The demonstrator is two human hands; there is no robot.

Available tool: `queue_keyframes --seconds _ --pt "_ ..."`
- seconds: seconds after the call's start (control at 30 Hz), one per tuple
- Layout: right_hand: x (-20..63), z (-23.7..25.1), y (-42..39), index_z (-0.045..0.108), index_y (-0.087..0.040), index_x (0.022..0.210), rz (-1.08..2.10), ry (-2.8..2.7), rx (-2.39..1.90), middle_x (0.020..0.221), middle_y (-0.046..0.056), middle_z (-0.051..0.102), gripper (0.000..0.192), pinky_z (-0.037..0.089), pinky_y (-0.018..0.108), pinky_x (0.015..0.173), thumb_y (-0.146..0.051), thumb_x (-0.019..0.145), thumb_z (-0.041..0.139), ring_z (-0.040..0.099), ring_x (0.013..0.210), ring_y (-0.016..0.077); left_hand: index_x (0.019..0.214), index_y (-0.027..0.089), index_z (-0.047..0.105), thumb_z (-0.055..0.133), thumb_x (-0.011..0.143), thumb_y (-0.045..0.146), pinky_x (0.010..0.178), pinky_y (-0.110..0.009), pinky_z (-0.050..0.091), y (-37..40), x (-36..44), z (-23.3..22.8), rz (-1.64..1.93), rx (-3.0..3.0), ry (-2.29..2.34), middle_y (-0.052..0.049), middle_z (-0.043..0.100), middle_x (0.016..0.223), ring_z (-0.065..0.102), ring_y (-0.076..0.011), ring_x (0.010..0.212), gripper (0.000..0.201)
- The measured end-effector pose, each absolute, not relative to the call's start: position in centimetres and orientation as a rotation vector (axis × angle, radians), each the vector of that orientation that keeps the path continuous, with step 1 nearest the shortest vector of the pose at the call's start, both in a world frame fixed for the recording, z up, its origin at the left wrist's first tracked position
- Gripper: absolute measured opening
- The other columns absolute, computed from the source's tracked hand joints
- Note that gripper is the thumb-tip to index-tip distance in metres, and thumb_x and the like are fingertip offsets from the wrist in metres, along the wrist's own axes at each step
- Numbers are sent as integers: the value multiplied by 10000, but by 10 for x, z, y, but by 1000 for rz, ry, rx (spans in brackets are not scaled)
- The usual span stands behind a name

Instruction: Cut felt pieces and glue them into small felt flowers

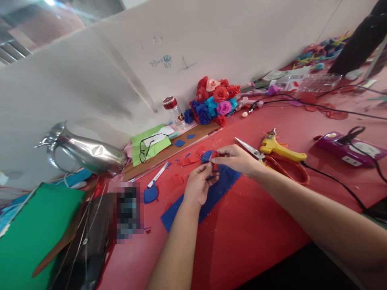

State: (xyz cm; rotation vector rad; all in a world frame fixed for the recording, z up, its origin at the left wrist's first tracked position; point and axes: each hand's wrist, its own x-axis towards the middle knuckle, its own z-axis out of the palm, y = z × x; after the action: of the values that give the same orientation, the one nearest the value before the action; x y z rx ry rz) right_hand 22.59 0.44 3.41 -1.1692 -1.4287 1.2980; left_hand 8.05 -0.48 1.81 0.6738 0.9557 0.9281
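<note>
A small blue paper piece (207, 156) is pinched between the fingertips of both hands, with red paper showing right beside it. My left hand (198, 183) is closed at its lower edge, thumb and forefinger together. From the right, my right hand (234, 158) grips it with thumb and fingers. Beneath the hands lies a long blue paper strip (178, 211). Red paper pieces (190, 159) are scattered just behind. Left of them are a cut blue petal (150, 194) and a white strip (158, 175). The fingertips partly hide what is held.
Scissors (250, 150) with red handles lie beside a yellow glue gun (276, 149), whose cord runs right near a purple power socket (347, 150). Paper roses (211, 98), a glass bottle (175, 112), eyeglasses (146, 150) and a metal jug (87, 151) line the wall.
</note>
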Motion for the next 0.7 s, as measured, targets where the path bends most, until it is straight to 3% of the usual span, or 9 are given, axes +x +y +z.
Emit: queue_keyframes --seconds 0.23,0.53,0.7 --pt "228 35 5 648 -177 644 1303 -1435 -1167 646 -3 657 161 448 274 673 -321 699 604 590 657 140 720 131 639 771 666 322 547 -199 479 -4 77 20 913 624 944 -13 625 644 587 -88 578 238" --pt "227 34 4 660 -169 668 1321 -1405 -1148 683 5 664 180 443 275 688 -336 704 605 589 688 138 676 120 654 847 508 264 512 -166 428 -3 78 20 937 655 946 -1 610 609 542 -58 537 295" --pt "227 29 7 635 -160 628 1278 -1406 -1215 593 -23 588 263 373 247 569 -413 696 650 507 590 109 719 138 661 837 502 365 533 -169 419 -5 80 21 1015 749 1038 11 610 644 536 -56 556 360"
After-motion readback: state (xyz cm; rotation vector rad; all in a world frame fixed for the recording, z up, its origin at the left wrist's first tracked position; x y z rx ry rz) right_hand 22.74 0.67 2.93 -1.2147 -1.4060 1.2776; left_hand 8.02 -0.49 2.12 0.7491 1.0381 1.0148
